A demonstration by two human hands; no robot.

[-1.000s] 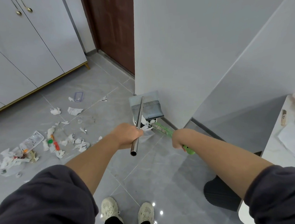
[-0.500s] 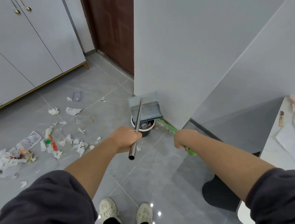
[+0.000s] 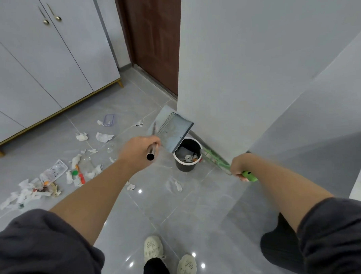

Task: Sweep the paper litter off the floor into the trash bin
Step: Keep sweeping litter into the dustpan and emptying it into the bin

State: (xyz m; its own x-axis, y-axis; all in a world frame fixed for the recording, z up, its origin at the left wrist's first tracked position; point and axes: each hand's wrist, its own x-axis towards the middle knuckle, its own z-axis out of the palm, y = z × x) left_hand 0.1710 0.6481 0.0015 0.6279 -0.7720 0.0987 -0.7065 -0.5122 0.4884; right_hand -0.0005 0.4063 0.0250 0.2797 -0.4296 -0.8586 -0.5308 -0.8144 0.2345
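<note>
The left hand [image 3: 139,153] was closed round the steel tube handle [image 3: 151,153] of the grey plastic dustpan [image 3: 173,131]. The pan hung tilted above the black round trash bin [image 3: 188,164], its lower corner over the bin's white rim. Crumpled scraps lay inside the bin. The right hand [image 3: 237,167] gripped the green broom handle [image 3: 249,176], whose long axis ran from that hand far-left to the base of the white wall [image 3: 225,93], just beside the bin. Most of the white paper litter [image 3: 33,189] lay scattered on the grey tiled floor [image 3: 199,219], well to the left of both hands and nearer the left one. A few stray scraps [image 3: 174,185] lay near, between bin and feet. By my judgement, the broom would have to swing leftward past the bin to reach the main heap.
</note>
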